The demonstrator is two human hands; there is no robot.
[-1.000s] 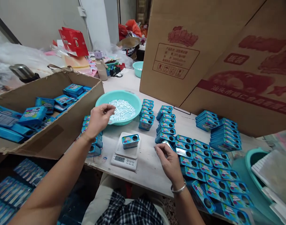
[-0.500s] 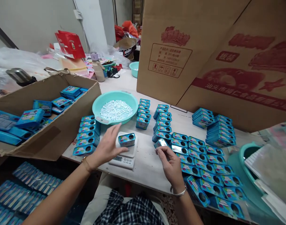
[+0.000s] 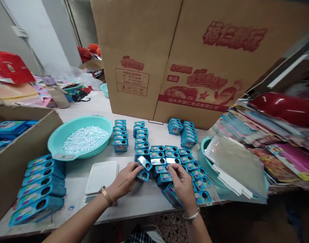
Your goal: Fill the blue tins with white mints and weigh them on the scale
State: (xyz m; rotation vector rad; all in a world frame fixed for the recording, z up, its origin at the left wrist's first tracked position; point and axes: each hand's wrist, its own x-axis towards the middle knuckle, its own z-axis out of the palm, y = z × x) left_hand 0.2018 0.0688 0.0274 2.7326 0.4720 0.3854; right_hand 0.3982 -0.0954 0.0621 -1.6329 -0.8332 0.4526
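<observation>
My left hand (image 3: 125, 182) is closed on a small blue tin (image 3: 143, 175) with a printed label and a dark round hole on its top. Against its fingertips leans another tin with a shiny silvery lid (image 3: 144, 162). My right hand (image 3: 181, 182) has thumb and fingers pinched together over a block of standing blue tins (image 3: 157, 149), at the end of one tin's top; what they hold, if anything, is hidden. Left of my left hand lies a white scale (image 3: 102, 176) with a bare platform.
A turquoise basin (image 3: 106, 143) of small pale pellets stands at the left, with a row of tins (image 3: 40, 202) before it. An open carton (image 3: 28, 148) of tins is far left. A tall cardboard box (image 3: 139, 37) rises behind. Another basin (image 3: 203, 145) sits at right under plastic sheets.
The view has turned right. The tin on the scale is off it, and my left hand has gone from open to closed on a tin. My right hand has shifted right over the block.
</observation>
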